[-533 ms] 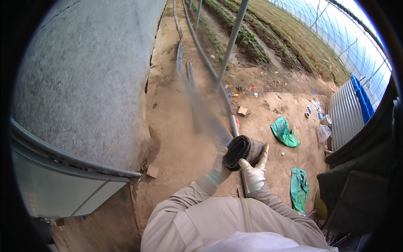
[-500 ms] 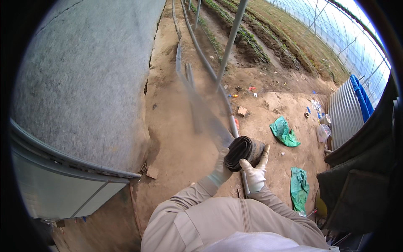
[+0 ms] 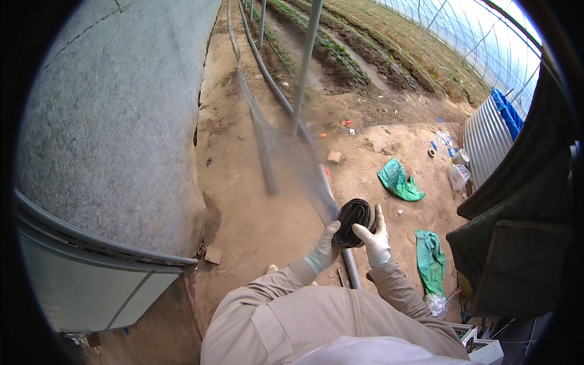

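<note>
A dark coil of flat hose (image 3: 353, 220) is held in front of my body by both gloved hands. My left hand (image 3: 325, 246) grips its left side, thumb raised along the rim. My right hand (image 3: 375, 237) is wrapped on its right side, thumb over the front. A grey, blurred strip of the same hose (image 3: 323, 204) runs from the coil away from me along the dirt ground. A grey pipe (image 3: 350, 267) lies on the ground below the coil.
A grey insulated wall (image 3: 115, 140) stands on the left, crop rows (image 3: 328, 42) and posts (image 3: 307, 55) lie ahead. Green bags (image 3: 398, 179), a brick (image 3: 334, 156), a corrugated metal tank (image 3: 486, 137) and dark hanging cloth (image 3: 505, 213) are on the right.
The coil and both hands have shifted slightly right, with the coil turned a little. The scene has slid left in view, and the far end of the hose strip has moved.
</note>
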### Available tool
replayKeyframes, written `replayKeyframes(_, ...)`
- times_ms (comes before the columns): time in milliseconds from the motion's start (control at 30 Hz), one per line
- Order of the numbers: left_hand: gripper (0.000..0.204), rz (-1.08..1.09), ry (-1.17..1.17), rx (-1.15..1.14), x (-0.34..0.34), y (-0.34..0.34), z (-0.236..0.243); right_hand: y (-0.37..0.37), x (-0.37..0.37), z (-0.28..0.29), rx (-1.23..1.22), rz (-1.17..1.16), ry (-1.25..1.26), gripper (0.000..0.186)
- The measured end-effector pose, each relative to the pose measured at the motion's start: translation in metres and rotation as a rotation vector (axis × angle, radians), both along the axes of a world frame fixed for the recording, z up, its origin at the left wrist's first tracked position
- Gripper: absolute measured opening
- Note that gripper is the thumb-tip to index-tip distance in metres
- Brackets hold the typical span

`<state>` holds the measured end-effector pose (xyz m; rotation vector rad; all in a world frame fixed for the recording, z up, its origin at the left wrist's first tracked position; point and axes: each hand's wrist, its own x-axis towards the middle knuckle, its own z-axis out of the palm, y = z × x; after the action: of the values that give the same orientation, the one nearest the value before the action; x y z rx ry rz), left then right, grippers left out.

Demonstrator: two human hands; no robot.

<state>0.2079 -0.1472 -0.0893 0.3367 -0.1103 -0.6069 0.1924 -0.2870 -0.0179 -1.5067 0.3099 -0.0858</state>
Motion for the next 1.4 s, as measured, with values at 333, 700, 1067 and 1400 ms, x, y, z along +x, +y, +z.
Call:
replayKeyframes(333, 0.083, 0.069, 0.299, 0.07, 0.029, 0.005, -0.034, -0.067, -0.083, 0.013, -0.12, 0.354, 0.266, 0.106)
replayKeyframes(700, 0.055, -0.197, 0.014, 0.202, 0.034, 0.032, -0.04, -0.01, 0.052, 0.054, -0.351, 1.279, 0.605, 0.082)
replayKeyframes(1067, 0.069, -0.225, -0.133, 0.179, 0.016, 0.128, -0.003, 0.075, 0.123, 0.024, -0.43, 1.538, 1.026, 0.082)
replayKeyframes(1400, 0.061, -0.026, 0.117, 0.095, 0.033, 0.152, -0.011, 0.051, 0.102, 0.021, 0.26, 0.788, 0.659, 0.08)
